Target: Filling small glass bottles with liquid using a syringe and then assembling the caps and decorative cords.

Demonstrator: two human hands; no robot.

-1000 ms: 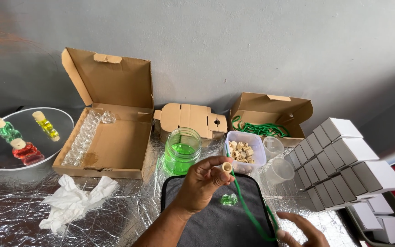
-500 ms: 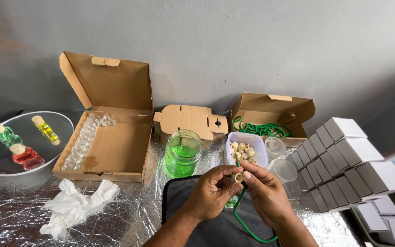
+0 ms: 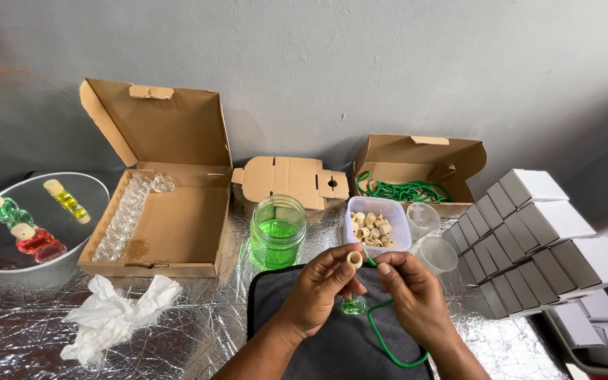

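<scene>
The left hand [image 3: 321, 288] pinches a small pale cork ring [image 3: 354, 260] between thumb and fingertips, holding it up above a dark grey cloth [image 3: 332, 345] that lies on the foil-covered worktop [image 3: 29, 331]. The right hand [image 3: 413, 292] is just beside it, fingers curled and pinching a green cord [image 3: 381, 338] close to the ring; the cord's end comes up to the ring's far side, and the rest loops down over the cloth and back under the right wrist. Below and between the two hands, a small glass bottle with green liquid [image 3: 352, 305] rests on the cloth.

Behind the hands stands a glass jar of green liquid [image 3: 277, 232], and just to its right a clear plastic tub of more cork rings [image 3: 374, 225]. Two clear plastic cups [image 3: 431, 236] stand beside the tub. Farther back, a small open cardboard box [image 3: 423, 169] holds a bundle of green cords, and a flat folded cardboard blank [image 3: 290, 179] lies next to it. To the left, a large open cardboard box [image 3: 156, 176] holds a row of empty small glass bottles along its left side. A round mirror tray [image 3: 33, 225] at far left carries three filled bottles, green, yellow and red. A crumpled white tissue [image 3: 117, 317] lies in front of the large box. Stacked white boxes [image 3: 536, 236] fill the right side.
</scene>
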